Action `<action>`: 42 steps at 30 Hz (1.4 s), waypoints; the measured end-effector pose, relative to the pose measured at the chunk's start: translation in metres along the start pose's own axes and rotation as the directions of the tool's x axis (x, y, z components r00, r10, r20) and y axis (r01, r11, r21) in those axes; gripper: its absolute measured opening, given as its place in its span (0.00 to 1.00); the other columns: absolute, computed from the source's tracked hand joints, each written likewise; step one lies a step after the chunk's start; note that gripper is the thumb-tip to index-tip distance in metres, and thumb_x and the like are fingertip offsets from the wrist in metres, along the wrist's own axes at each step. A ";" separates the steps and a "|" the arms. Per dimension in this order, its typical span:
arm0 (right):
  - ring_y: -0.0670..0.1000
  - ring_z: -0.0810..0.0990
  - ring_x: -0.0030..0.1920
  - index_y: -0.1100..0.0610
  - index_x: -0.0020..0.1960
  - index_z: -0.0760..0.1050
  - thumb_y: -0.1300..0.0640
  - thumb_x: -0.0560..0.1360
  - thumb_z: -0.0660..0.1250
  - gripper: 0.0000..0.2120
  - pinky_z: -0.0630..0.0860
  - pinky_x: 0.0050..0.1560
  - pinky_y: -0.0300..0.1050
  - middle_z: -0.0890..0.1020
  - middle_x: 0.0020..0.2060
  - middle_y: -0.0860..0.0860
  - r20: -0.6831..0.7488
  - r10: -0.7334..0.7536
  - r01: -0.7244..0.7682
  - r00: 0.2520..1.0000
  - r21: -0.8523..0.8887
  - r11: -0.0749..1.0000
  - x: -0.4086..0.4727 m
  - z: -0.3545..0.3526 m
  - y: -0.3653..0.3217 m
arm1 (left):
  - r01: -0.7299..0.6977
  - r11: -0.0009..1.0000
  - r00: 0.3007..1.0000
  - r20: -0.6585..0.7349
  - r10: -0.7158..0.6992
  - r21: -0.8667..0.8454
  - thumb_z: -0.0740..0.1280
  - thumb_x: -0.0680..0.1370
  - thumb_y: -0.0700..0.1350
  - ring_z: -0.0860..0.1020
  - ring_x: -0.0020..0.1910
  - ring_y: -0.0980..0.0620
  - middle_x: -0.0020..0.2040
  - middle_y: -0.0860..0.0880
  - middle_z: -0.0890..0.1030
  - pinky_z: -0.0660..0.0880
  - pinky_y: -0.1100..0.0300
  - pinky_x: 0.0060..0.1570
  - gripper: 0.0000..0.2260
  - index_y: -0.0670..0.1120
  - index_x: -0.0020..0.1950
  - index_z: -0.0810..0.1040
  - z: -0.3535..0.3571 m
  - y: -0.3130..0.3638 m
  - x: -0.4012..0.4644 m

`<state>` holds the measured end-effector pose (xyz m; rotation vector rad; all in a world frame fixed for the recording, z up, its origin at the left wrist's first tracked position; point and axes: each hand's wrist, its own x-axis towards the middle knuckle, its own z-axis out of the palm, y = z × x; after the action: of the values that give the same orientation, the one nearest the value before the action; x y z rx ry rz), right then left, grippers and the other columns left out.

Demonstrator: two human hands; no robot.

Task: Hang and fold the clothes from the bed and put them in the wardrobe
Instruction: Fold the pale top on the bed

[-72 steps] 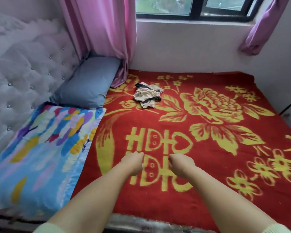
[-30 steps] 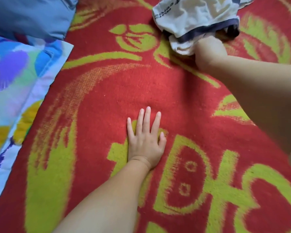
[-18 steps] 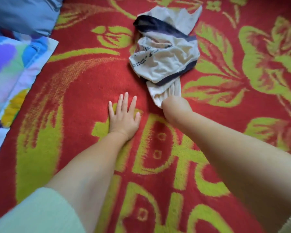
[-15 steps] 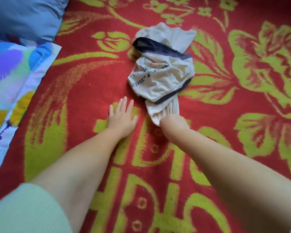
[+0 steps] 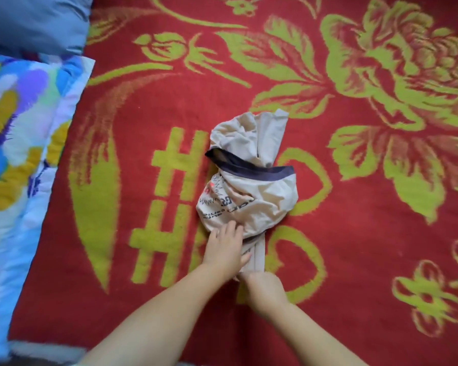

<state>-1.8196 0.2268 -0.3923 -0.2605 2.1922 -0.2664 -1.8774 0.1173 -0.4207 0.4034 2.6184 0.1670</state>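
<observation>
a red blanket [image 5: 354, 260] with yellow-green flowers and large block characters covers the bed and fills most of the view. along the left edge lies a quilted cover [image 5: 16, 159] splashed with blue, purple, yellow and white, its near corner resting on the blanket. above it, in the top left corner, sits a grey-blue pillow [image 5: 35, 19], its lower edge touching the quilted cover. near the middle of the blanket, on the yellow-green characters, lies a crumpled cream garment [image 5: 251, 196] with a dark navy band across its upper part and dark printed lettering on its left side; a narrow strip of the same cloth trails from the bundle toward the person. two bare forearms come in from the bottom edge. the left hand [image 5: 224, 250] lies on the lower left of the bundle, fingers fairly straight and spread, the fingertips resting on the cream cloth and the thumb against the trailing strip. the right hand [image 5: 262, 283] sits just beside it at the near end of that strip, seen from the back, its fingers curled under and closed on the strip's end. the two hands are close together, almost touching.
</observation>
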 end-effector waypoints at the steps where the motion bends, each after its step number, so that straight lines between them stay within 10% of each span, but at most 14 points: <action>1: 0.59 0.78 0.55 0.48 0.64 0.72 0.60 0.76 0.56 0.18 0.70 0.45 0.48 0.81 0.54 0.55 -0.009 -0.030 0.030 1.000 0.038 0.999 -0.003 0.007 0.003 | -0.004 1.000 1.000 0.008 0.004 0.021 0.66 0.73 0.56 0.73 0.58 0.47 0.58 0.47 0.72 0.69 0.56 0.57 0.24 0.46 0.64 0.71 0.001 0.000 -0.002; 5: 0.54 0.81 0.53 0.49 0.55 0.79 0.51 0.69 0.49 0.23 0.75 0.45 0.44 0.83 0.52 0.48 -0.352 -0.009 0.100 0.936 0.243 0.965 -0.004 0.000 0.027 | -0.033 0.998 0.999 -0.001 0.033 0.049 0.59 0.77 0.38 0.70 0.60 0.44 0.59 0.45 0.70 0.67 0.53 0.53 0.12 0.45 0.61 0.67 -0.008 -0.011 0.009; 8: 0.57 0.78 0.54 0.55 0.57 0.79 0.56 0.66 0.52 0.24 0.78 0.47 0.50 0.80 0.55 0.52 -0.616 0.090 0.120 0.783 0.291 0.949 0.003 -0.027 0.061 | 0.015 0.949 0.995 -0.088 -0.045 -0.315 0.57 0.76 0.34 0.74 0.51 0.41 0.49 0.44 0.74 0.67 0.51 0.44 0.07 0.44 0.49 0.69 -0.024 -0.020 0.012; 12: 0.58 0.65 0.69 0.56 0.74 0.60 0.62 0.71 0.64 0.33 0.71 0.60 0.52 0.63 0.71 0.55 -0.500 0.049 0.001 0.865 0.100 0.995 0.013 -0.069 0.072 | 0.086 0.681 0.953 -0.139 -0.269 -0.728 0.57 0.75 0.34 0.70 0.34 0.51 0.34 0.50 0.71 0.62 0.56 0.34 0.07 0.45 0.40 0.67 -0.058 -0.014 -0.001; 15: 0.57 0.70 0.62 0.56 0.65 0.68 0.56 0.70 0.66 0.24 0.71 0.50 0.49 0.69 0.63 0.53 -0.525 0.024 -0.026 0.851 0.004 1.000 0.019 -0.085 0.058 | 0.085 0.548 0.949 -0.101 -0.300 -0.832 0.57 0.75 0.34 0.65 0.29 0.58 0.30 0.53 0.68 0.59 0.64 0.28 0.09 0.45 0.38 0.66 -0.088 0.004 -0.009; 21: 0.60 0.73 0.55 0.57 0.50 0.72 0.64 0.71 0.60 0.09 0.68 0.48 0.51 0.76 0.53 0.55 -0.584 0.334 -0.139 0.740 0.353 0.925 -0.022 -0.133 0.034 | 0.082 0.488 0.990 0.015 -0.139 -0.869 0.57 0.76 0.38 0.65 0.32 0.53 0.33 0.49 0.69 0.60 0.62 0.32 0.09 0.43 0.36 0.68 -0.143 0.024 -0.046; 26: 0.60 0.75 0.52 0.57 0.50 0.75 0.66 0.72 0.58 0.12 0.70 0.47 0.51 0.77 0.49 0.57 -0.698 0.355 -0.037 0.622 0.427 0.904 -0.086 -0.194 0.047 | 0.038 0.568 0.996 0.076 0.044 -0.822 0.61 0.77 0.56 0.67 0.34 0.53 0.34 0.51 0.69 0.60 0.58 0.36 0.20 0.42 0.34 0.69 -0.203 0.028 -0.086; 30: 0.56 0.73 0.43 0.59 0.50 0.75 0.70 0.68 0.56 0.16 0.67 0.39 0.46 0.78 0.42 0.55 -0.745 0.384 0.088 0.545 0.507 0.857 -0.137 -0.252 0.038 | -0.035 0.720 0.996 0.034 0.081 -0.693 0.67 0.76 0.50 0.74 0.35 0.55 0.34 0.52 0.76 0.66 0.60 0.36 0.10 0.43 0.46 0.80 -0.265 0.019 -0.097; 34: 0.54 0.74 0.41 0.57 0.53 0.76 0.68 0.71 0.58 0.15 0.68 0.34 0.40 0.78 0.42 0.53 -0.797 0.374 0.248 0.475 0.529 0.812 -0.183 -0.299 0.025 | -0.015 0.886 0.984 -0.163 -0.068 -0.463 0.63 0.74 0.45 0.72 0.32 0.50 0.31 0.52 0.72 0.63 0.58 0.32 0.06 0.48 0.37 0.73 -0.315 0.001 -0.102; 42: 0.53 0.80 0.42 0.57 0.47 0.83 0.61 0.75 0.64 0.08 0.77 0.45 0.49 0.84 0.42 0.54 -0.736 0.075 0.450 0.673 0.487 0.748 -0.258 -0.354 0.016 | -0.078 0.815 0.820 -0.502 -0.276 -0.574 0.58 0.67 0.48 0.71 0.36 0.48 0.30 0.48 0.75 0.61 0.55 0.32 0.10 0.45 0.33 0.76 -0.385 -0.032 -0.119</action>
<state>-1.9553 0.3491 0.0062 0.0129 2.6579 -1.4533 -1.9704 0.0326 -0.0364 -0.0284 2.9467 1.1817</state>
